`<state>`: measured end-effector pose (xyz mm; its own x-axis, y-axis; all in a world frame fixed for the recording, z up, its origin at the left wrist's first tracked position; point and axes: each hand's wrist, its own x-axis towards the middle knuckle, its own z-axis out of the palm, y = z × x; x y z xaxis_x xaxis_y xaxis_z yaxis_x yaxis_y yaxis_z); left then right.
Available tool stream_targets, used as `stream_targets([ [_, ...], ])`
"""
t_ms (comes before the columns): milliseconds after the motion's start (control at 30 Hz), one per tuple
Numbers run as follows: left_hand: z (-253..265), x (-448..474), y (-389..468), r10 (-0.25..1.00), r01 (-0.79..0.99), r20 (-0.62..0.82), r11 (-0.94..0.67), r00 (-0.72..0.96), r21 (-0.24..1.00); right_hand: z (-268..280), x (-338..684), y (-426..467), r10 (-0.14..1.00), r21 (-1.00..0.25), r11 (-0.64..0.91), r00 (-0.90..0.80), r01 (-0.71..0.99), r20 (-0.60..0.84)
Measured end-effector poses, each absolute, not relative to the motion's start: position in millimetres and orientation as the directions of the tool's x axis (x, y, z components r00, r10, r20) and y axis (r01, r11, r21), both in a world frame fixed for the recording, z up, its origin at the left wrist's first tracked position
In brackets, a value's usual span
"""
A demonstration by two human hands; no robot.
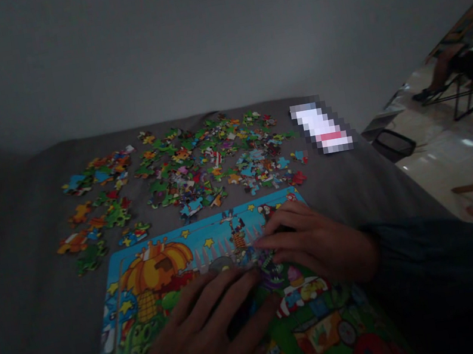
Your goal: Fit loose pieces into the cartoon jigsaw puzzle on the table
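A brightly coloured cartoon jigsaw board (207, 233) lies in front of me, with a pumpkin, stars and a cart in its picture. My left hand (206, 321) rests over the lower middle of the board, palm down, its fingers spread. My right hand (319, 238) reaches in from the right, and its thumb and index fingertip come together on the upper middle of the board. What sits under those fingertips is too dark and small to make out. Both hands touch or nearly touch the board and hide parts of its picture.
Beyond the board lie many loose puzzle pieces (181, 171) in a heap, with smaller clusters (86, 241) to the left. A pixelated bright phone-like object (322, 127) lies at the right on the grey cloth surface (33, 235). A folding chair (461, 94) and a person's leg (439, 70) appear far right.
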<state>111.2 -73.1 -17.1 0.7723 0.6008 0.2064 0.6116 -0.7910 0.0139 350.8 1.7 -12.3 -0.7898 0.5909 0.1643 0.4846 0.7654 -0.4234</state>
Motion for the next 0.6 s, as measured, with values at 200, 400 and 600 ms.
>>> stream_targets([
  [200, -15.3, 114.3, -72.8, 0.598, 0.607, 0.187, -0.795, 0.779, 0.017, -16.0, 344.8, 0.2, 0.56, -0.363, 0.798, -0.813, 0.48, 0.156],
  [400, -17.3, 114.0, -73.0, 0.605, 0.608, 0.182, -0.793, 0.775, 0.044, -9.3, 348.4, 1.2, 0.55, -0.475, 0.759, -0.829, 0.445, 0.102],
  [600, -16.0, 114.2, -73.6, 0.604, 0.609, 0.168, -0.793, 0.779, 0.025, -8.9, 349.8, 2.2, 0.602, -0.483, 0.72, -0.794, 0.497, 0.081],
])
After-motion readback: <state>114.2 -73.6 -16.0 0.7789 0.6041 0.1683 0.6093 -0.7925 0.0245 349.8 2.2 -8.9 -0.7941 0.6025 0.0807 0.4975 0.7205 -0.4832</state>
